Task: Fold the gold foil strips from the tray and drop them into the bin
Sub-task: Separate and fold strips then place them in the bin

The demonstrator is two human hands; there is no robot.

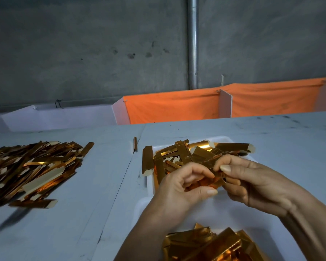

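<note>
Both hands hold one gold foil strip (213,180) above a white tray (252,159). My left hand (179,189) curls its fingers and thumb round the strip's left part. My right hand (252,183) pinches the strip's right end between thumb and fingers. Several loose gold strips (186,153) lie heaped in the tray behind my hands. A second heap of gold pieces (213,245) lies in a white container (145,206) at the bottom edge, below my wrists.
A big pile of gold strips (32,166) covers the white table (102,185) at the left. One strip (135,144) stands in the table's seam. Orange cloth bins (173,110) with white dividers run along the far edge, under a grey wall.
</note>
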